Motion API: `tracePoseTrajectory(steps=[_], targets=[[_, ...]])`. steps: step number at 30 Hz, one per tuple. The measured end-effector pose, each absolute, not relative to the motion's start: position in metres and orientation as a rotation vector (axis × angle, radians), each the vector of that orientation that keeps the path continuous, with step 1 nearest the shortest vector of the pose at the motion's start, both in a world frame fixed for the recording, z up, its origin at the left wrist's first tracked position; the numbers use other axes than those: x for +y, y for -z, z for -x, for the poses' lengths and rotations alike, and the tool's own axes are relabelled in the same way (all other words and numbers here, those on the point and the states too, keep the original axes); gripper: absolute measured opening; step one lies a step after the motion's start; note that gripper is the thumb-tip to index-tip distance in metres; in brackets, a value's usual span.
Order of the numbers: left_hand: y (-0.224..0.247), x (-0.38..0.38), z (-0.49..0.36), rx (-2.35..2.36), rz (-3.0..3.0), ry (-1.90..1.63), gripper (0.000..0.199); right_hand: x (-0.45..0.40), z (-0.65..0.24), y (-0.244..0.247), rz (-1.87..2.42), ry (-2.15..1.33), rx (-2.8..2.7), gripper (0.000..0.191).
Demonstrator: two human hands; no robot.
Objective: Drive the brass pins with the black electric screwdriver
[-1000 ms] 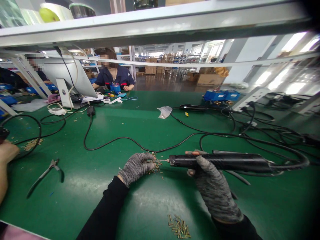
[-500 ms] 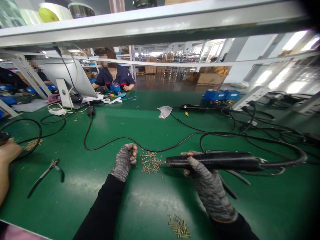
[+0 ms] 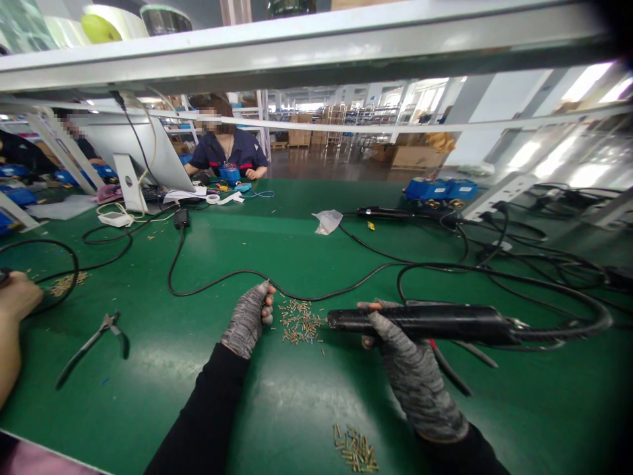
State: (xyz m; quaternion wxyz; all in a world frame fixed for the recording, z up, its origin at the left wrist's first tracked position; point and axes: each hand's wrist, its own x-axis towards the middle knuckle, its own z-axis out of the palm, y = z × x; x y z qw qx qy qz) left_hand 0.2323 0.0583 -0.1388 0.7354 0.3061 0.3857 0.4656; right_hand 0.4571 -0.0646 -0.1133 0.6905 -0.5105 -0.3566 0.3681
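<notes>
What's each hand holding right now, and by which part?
The right hand grips the black electric screwdriver around its front barrel, tip pointing at the pile of small screws. The left hand is curled beside that pile; whether it pinches a screw cannot be told.

Glossy green table mat, smooth, catching light. Grey mottled knit cloth gloves on left hand and right hand. Matt black plastic electric screwdriver. Shiny brass-coloured little metal screws. Dull grey metal pliers, black rubbery cable.
</notes>
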Motion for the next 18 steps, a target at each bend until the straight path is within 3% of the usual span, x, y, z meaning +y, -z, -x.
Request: tracePoseTrajectory(steps=[18], targets=[[0.1368,0.0543,-0.2371,0.886,-0.781,-0.902,0.031,-0.063,-0.4571,0.1153,1.155,-0.811,-0.818,0.033]])
